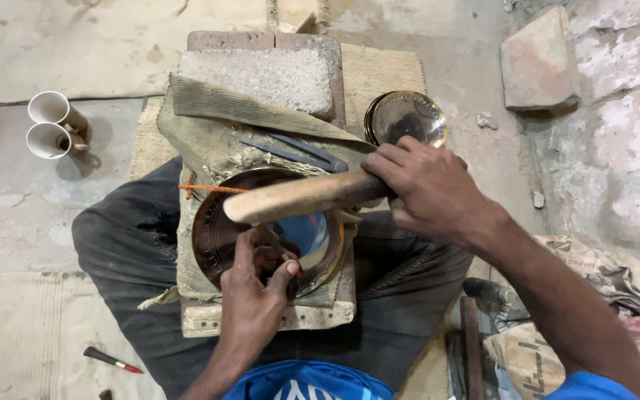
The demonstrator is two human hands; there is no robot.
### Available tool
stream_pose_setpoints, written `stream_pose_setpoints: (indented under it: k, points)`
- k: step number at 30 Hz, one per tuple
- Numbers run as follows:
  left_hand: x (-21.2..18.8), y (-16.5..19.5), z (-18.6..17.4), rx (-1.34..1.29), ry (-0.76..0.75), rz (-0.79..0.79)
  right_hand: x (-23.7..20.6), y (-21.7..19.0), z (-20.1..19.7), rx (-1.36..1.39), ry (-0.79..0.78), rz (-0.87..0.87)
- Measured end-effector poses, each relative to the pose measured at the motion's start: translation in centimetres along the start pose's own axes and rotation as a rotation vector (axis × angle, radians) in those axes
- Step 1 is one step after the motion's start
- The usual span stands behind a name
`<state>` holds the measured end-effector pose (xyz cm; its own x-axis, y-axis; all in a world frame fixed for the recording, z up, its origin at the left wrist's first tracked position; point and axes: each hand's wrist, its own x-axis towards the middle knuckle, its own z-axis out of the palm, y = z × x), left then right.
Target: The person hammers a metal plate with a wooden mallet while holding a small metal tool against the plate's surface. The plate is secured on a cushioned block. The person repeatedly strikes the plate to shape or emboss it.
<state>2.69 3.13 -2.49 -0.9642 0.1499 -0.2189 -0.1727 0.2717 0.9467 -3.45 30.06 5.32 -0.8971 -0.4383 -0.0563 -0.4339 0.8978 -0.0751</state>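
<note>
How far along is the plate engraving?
Done: a patterned band shows on the left rim of the plate. In hand: the left hand pinches a small tool against the plate near its centre, and the right hand holds a wooden mallet over it. Left: the centre looks shiny and bare; the far rim is hidden. Stacked bowls sit beside the work block.

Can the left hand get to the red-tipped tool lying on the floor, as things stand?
Probably yes, but not freely. The left hand is pinching a small tool against the metal plate, so it would have to let go first. The red-tipped tool lies on that side, on the floor beside the knee, nothing between.
</note>
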Motion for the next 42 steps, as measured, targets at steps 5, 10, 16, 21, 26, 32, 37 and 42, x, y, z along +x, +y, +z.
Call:
stream_pose_setpoints:
  k: [5, 10, 16, 21, 26, 32, 37, 42]
  points:
    - [-0.5, -0.4, 0.6, -0.053, 0.082, -0.009, 2.3, -0.5, 0.2, 0.199, 0.036, -0.055]
    - [0.1, 0.1, 0.4, 0.073, 0.05, -0.124, 2.9, -0.6, -0.2, 0.076, -0.204, 0.02]
    - [1.1, 0.5, -0.1, 0.162, -0.106, -0.123, 0.3, 0.2, -0.3, 0.068, -0.013, -0.012]
    - [2.2, 1.3, -0.6, 0.196, -0.313, 0.037, -3.6, 0.5, 1.3, -0.018, 0.032, 0.079]
    - [3.6, 2.8, -1.5, 0.215, -0.569, 0.149, -7.8, -0.2, 4.4, 0.229, 0.249, 0.2]
    - [5.5, 3.9, -1.9, 0.178, -0.842, 0.377, -11.5, -2.8, 9.2, 0.462, 0.499, 0.287]
    - [7.2, 4.5, -1.1, 0.245, -0.897, 0.504, -13.5, -2.9, 11.2, 0.493, 0.565, 0.494]
    - [7.6, 4.9, -0.9, 0.345, -0.973, 0.533, -13.9, -2.0, 12.6, 0.869, 0.777, 0.578]
